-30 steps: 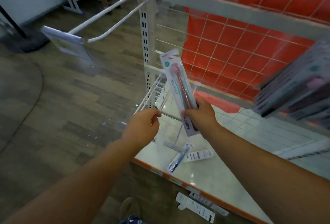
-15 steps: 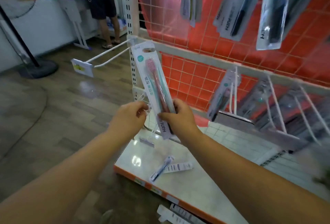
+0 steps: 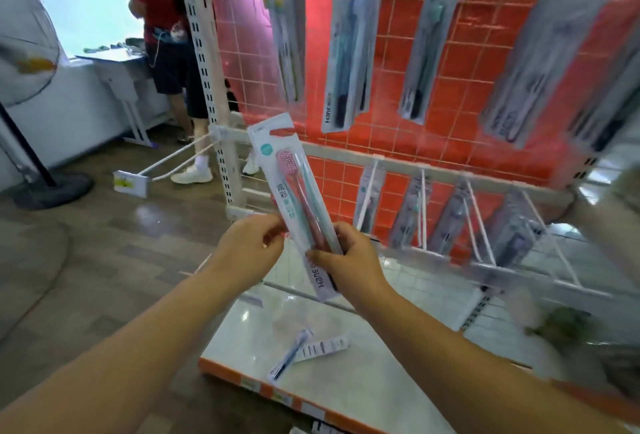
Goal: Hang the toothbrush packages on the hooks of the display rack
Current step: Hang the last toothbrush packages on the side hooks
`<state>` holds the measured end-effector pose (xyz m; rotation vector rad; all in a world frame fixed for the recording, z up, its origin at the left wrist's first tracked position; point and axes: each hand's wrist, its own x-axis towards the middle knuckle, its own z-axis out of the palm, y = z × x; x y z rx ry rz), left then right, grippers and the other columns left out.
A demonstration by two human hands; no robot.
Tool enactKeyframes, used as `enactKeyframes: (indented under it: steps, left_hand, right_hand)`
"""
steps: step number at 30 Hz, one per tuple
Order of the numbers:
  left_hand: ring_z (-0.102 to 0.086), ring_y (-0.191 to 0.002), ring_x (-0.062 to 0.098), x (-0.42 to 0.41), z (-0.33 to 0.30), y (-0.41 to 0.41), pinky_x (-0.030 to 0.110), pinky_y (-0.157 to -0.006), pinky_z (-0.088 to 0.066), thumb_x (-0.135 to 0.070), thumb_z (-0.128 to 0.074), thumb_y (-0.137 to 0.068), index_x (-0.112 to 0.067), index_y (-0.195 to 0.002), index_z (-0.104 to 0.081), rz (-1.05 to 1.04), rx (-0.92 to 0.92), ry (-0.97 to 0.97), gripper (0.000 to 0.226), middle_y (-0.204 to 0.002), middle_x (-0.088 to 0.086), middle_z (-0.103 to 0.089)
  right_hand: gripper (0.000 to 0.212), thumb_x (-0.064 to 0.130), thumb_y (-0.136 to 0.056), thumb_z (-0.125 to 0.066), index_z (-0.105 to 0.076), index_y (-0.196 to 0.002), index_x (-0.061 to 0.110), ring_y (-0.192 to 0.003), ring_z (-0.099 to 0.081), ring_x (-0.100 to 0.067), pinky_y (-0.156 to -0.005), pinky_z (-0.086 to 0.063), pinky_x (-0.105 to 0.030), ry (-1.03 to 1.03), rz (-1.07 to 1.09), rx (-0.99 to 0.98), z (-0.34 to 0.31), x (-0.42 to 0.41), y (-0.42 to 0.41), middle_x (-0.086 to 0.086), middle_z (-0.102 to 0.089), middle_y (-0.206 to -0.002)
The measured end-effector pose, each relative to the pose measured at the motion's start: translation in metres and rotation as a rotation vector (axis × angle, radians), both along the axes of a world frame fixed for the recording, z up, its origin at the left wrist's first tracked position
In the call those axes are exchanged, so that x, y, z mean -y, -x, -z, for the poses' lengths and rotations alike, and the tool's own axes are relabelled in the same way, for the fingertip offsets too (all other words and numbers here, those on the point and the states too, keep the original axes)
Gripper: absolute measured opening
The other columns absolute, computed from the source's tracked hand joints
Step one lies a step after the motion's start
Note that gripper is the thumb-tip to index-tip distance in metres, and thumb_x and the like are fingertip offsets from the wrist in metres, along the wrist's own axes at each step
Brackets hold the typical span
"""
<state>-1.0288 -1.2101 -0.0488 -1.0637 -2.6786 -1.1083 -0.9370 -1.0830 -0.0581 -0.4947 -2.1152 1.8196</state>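
Observation:
I hold a toothbrush package (image 3: 292, 187) with a pink and a teal brush upright in front of the display rack (image 3: 398, 163). My right hand (image 3: 349, 257) grips its lower part. My left hand (image 3: 251, 250) pinches its left edge near the middle. Several toothbrush packages (image 3: 349, 52) hang from the upper hooks. On the lower row of hooks (image 3: 478, 222) hang more packages. An empty double hook (image 3: 180, 163) with a price tag sticks out from the rack's left post.
A loose toothbrush package (image 3: 294, 352) lies on the white base shelf (image 3: 381, 381). A person in a red top (image 3: 166, 35) stands at a table behind the rack's left post. A standing fan (image 3: 24, 63) is at the far left on the wooden floor.
The view has tilted up, bringing the upper rows of hung packages into sight. My left hand has closed in on the package's edge. The package stays in my right hand.

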Motion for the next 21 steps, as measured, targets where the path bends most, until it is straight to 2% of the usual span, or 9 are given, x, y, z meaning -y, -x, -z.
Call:
enactKeyframes:
  steps: [4,7,9,11,14,17,21]
  left_hand:
    - [-0.058,-0.084,0.009,-0.014,0.006,-0.011,0.020,-0.080,-0.044,-0.007,-0.057,-0.086,-0.017,-0.107,-0.069,0.030,-0.019,0.031,0.026,-0.101,-0.003,-0.069]
    - [-0.051,-0.079,0.003,-0.019,0.009,-0.019,0.004,-0.068,-0.034,-0.007,-0.054,-0.088,-0.019,-0.111,-0.067,0.066,-0.040,0.066,0.029,-0.098,-0.009,-0.066]
    - [-0.049,-0.074,-0.002,-0.019,0.010,-0.024,0.000,-0.066,-0.034,-0.008,-0.052,-0.089,-0.022,-0.111,-0.066,0.082,-0.036,0.081,0.029,-0.094,-0.014,-0.061]
    - [-0.051,-0.076,0.000,-0.018,0.012,-0.025,0.006,-0.069,-0.036,-0.010,-0.052,-0.089,-0.024,-0.109,-0.067,0.088,-0.020,0.083,0.028,-0.098,-0.013,-0.065]
    - [-0.055,-0.084,0.007,-0.017,0.014,-0.024,0.023,-0.080,-0.044,-0.010,-0.052,-0.089,-0.022,-0.108,-0.067,0.084,-0.002,0.102,0.027,-0.104,-0.008,-0.067]
    - [-0.058,-0.091,0.009,-0.017,0.016,-0.021,0.025,-0.084,-0.046,-0.012,-0.052,-0.089,-0.022,-0.112,-0.066,0.081,0.001,0.118,0.028,-0.108,-0.008,-0.067]
    - [-0.057,-0.090,0.008,-0.014,0.024,-0.020,0.020,-0.083,-0.043,-0.012,-0.052,-0.089,-0.021,-0.115,-0.065,0.065,0.015,0.123,0.030,-0.108,-0.008,-0.067]
  right_hand:
    - [0.024,0.003,-0.082,-0.066,-0.056,-0.093,0.022,-0.079,-0.059,-0.008,-0.062,-0.046,-0.016,0.056,0.042,0.004,0.005,-0.011,-0.016,0.005,-0.061,-0.088]
    - [0.030,0.001,-0.082,-0.066,-0.054,-0.084,0.028,-0.079,-0.059,-0.010,-0.064,-0.048,-0.019,0.070,0.059,-0.021,0.011,-0.013,-0.022,0.005,-0.061,-0.085]
    - [0.032,0.001,-0.081,-0.067,-0.054,-0.084,0.030,-0.081,-0.061,-0.011,-0.067,-0.049,-0.022,0.066,0.070,-0.027,0.014,-0.013,-0.025,0.005,-0.061,-0.087]
    - [0.030,0.003,-0.081,-0.067,-0.054,-0.084,0.030,-0.085,-0.062,-0.014,-0.069,-0.050,-0.024,0.063,0.073,-0.016,0.017,-0.012,-0.027,0.002,-0.063,-0.089]
    - [0.026,0.003,-0.081,-0.068,-0.056,-0.084,0.026,-0.088,-0.063,-0.022,-0.075,-0.053,-0.032,0.065,0.090,0.000,0.021,-0.011,-0.028,-0.003,-0.064,-0.092]
    - [0.023,0.006,-0.082,-0.068,-0.055,-0.086,0.025,-0.089,-0.063,-0.021,-0.080,-0.054,-0.037,0.058,0.093,0.024,0.023,-0.009,-0.026,-0.003,-0.063,-0.092]
    - [0.022,0.007,-0.083,-0.067,-0.055,-0.087,0.025,-0.090,-0.062,-0.020,-0.082,-0.054,-0.039,0.074,0.096,0.048,0.029,-0.007,-0.024,-0.001,-0.062,-0.092]
